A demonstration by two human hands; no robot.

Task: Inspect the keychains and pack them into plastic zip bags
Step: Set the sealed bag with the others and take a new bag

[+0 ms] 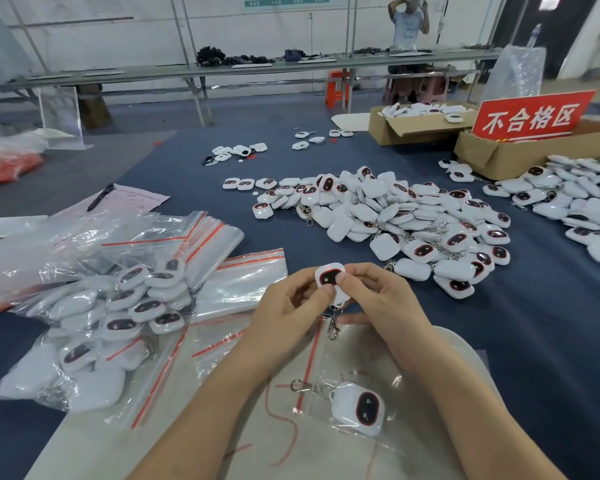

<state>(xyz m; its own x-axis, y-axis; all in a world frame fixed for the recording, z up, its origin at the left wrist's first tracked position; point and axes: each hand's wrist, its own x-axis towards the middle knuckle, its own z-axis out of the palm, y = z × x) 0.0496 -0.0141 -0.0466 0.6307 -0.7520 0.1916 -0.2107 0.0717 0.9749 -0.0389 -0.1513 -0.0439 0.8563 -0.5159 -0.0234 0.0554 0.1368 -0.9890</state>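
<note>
Both hands hold one white keychain (pixel 330 278) with a dark, red-rimmed face, above the table's near edge. My left hand (pixel 288 306) pinches its left side. My right hand (pixel 378 299) pinches its right side, thumb on the face. Its metal clasp (pixel 332 327) dangles below. A second keychain (pixel 359 408) lies inside a clear zip bag (pixel 354 362) under my wrists. To the left sits a stack of empty zip bags (pixel 243 278) with red strips. A big heap of loose keychains (pixel 388 216) lies beyond my hands.
Bags filled with keychains (pixel 125 306) pile up at the left. Cardboard boxes (pixel 499 154) with a red sign (pixel 530 116) stand at the back right beside another keychain heap (pixel 575 202). A pen on paper (pixel 101 197) lies at the left. A person stands at a far bench.
</note>
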